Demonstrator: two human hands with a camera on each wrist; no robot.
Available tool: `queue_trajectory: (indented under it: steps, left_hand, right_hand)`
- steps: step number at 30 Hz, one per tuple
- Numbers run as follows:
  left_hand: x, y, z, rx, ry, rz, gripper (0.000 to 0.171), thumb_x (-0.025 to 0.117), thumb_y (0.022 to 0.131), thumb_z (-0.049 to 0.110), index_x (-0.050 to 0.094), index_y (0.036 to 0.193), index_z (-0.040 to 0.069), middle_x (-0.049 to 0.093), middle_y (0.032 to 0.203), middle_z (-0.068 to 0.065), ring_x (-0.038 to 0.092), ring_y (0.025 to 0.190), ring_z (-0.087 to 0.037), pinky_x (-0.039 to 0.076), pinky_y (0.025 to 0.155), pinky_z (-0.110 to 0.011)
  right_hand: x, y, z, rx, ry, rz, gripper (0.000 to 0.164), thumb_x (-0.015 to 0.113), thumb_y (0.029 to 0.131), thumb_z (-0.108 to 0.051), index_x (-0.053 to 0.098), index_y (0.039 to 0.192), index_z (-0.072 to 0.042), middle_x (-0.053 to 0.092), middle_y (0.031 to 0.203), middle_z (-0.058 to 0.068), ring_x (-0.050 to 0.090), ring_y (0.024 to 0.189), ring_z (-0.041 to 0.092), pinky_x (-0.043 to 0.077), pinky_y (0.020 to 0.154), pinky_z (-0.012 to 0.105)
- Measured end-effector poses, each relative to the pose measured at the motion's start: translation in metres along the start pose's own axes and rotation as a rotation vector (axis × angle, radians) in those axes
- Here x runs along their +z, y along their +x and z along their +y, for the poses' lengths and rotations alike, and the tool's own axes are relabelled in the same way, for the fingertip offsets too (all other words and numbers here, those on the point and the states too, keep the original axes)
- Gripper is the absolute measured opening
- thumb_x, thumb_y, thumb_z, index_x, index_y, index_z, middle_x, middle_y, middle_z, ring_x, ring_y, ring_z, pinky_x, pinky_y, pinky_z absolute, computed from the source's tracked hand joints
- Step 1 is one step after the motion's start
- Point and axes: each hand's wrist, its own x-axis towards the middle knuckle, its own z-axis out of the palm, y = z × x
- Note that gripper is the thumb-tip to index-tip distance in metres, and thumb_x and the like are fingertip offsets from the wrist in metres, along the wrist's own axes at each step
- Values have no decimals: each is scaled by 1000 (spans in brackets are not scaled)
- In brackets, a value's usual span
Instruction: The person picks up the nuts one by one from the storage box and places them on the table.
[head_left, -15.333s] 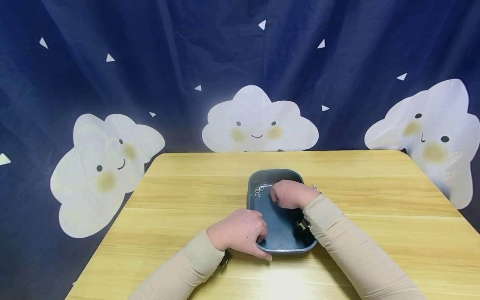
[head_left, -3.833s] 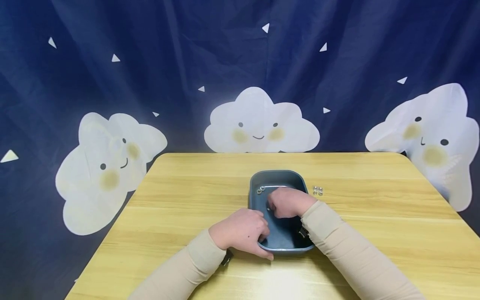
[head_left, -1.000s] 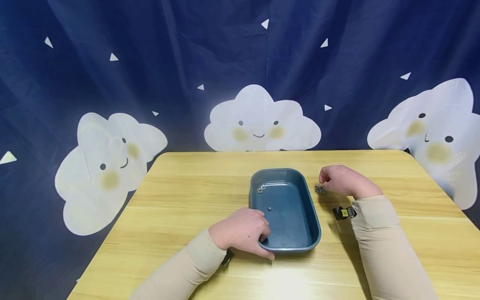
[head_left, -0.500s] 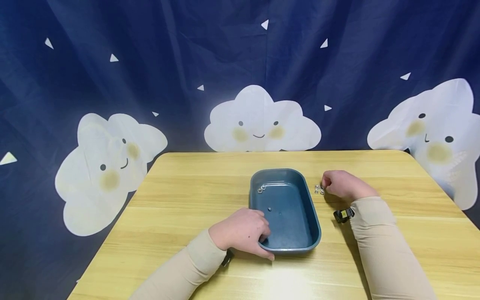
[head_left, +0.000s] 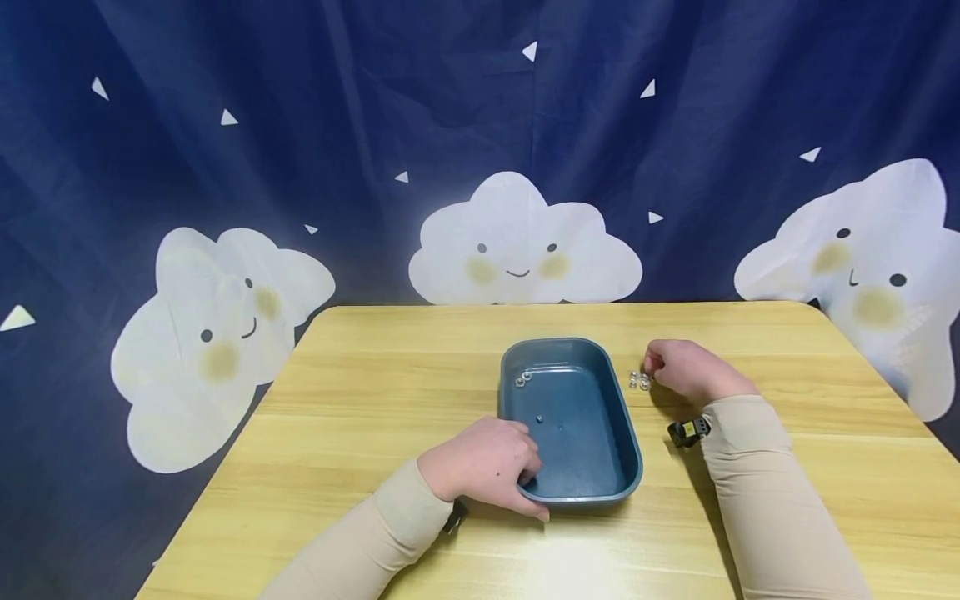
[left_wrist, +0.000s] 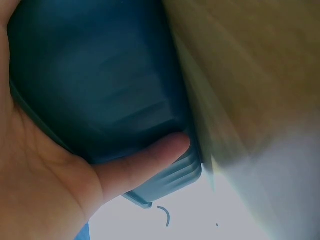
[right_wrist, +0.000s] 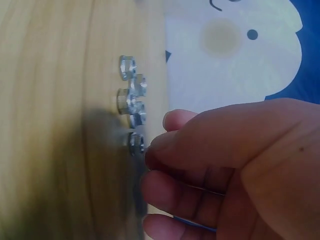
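Observation:
A dark blue rectangular tray (head_left: pixel 570 433) stands on the wooden table. My left hand (head_left: pixel 483 465) grips its near left corner, fingers over the rim inside and thumb (left_wrist: pixel 145 162) along the outer wall. Two metal nuts (head_left: pixel 523 378) lie at the tray's far left, and a smaller metal piece (head_left: pixel 539 418) lies nearer its middle. Right of the tray, several nuts (right_wrist: pixel 127 101) sit close together on the tabletop. My right hand (head_left: pixel 690 369) is beside them, thumb and forefinger pinching one nut (right_wrist: pixel 136 143) at the end of the group; the other fingers are curled.
The wooden table (head_left: pixel 375 375) reaches back to a dark blue curtain (head_left: pixel 480 92) printed with white clouds. A small black camera (head_left: pixel 688 431) sits at the right wrist, just above the tabletop.
Since several seconds ago my right hand has left the tray's inside and moved right to the nuts on the table. Over the last second it shifts slightly nearer me. The left hand stays put.

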Motion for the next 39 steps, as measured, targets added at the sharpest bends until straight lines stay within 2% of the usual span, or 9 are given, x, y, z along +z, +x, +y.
queue_trajectory:
  steps: [7, 14, 23, 30, 39]
  left_hand:
    - [0, 1, -1, 9, 4, 29, 58, 69, 76, 76, 44, 55, 28, 38, 59, 20, 38, 65, -1, 33, 58, -18]
    - [2, -2, -1, -9, -4, 30, 57, 70, 75, 76, 44, 55, 29, 38, 59, 21, 37, 64, -2, 30, 54, -18]
    - [2, -2, 0, -2, 0, 37, 58, 70, 75, 75, 44, 55, 28, 37, 59, 20, 37, 65, -2, 32, 57, -18]
    - [3, -1, 0, 22, 12, 49, 58, 70, 76, 75, 43, 55, 28, 37, 59, 21, 38, 65, -1, 33, 59, -18]
    - [3, 0, 1, 35, 26, 64, 58, 69, 76, 75, 43, 54, 29, 35, 58, 21, 38, 64, -1, 32, 57, -18]
  right_hand:
    - [-10, 0, -10, -41, 4, 20, 14, 55, 90, 1, 61, 90, -11, 58, 82, 0, 55, 80, 23, 42, 75, 42]
    - [-20, -2, -36, -131, 25, 41, 11, 56, 89, -2, 61, 89, -12, 56, 76, -4, 53, 73, 18, 41, 71, 38]
    - [-33, -13, -67, -195, -6, 74, 14, 55, 89, -3, 61, 89, -15, 55, 77, -6, 53, 74, 16, 43, 72, 38]
    - [-31, -16, -84, -245, 1, 83, 14, 57, 91, -3, 64, 91, -15, 55, 77, -7, 53, 73, 13, 44, 71, 37]
    - [-21, -14, -104, -311, -11, 93, 11, 61, 93, -6, 64, 93, -17, 58, 85, -6, 54, 79, 14, 47, 75, 37]
